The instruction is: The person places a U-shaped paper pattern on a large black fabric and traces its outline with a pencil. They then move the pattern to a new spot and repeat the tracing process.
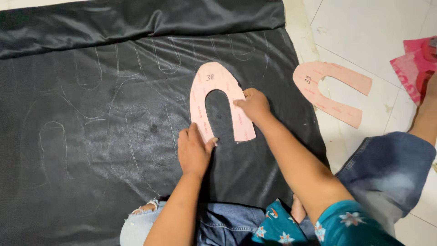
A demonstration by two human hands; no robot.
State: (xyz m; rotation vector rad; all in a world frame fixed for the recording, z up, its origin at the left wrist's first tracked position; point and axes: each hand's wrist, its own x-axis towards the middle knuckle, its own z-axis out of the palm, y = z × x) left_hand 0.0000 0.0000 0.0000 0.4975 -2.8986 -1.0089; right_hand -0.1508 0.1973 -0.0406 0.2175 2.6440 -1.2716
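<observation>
One black fabric sheet covers the floor, chalked with traced outlines. Two pink horseshoe templates: one lies on it, the second on the tiles. The left hand presses the near leg flat, released; the right hand is bunched, fingertips on the inner edge.

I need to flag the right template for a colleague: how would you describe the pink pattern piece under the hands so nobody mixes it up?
Start at the black fabric sheet spread on the white tiled floor. Near its right side lies a pink horseshoe-shaped template, with the left hand and right hand pressing on it. The similar pink template lies off the fabric, on bare tile.
</observation>
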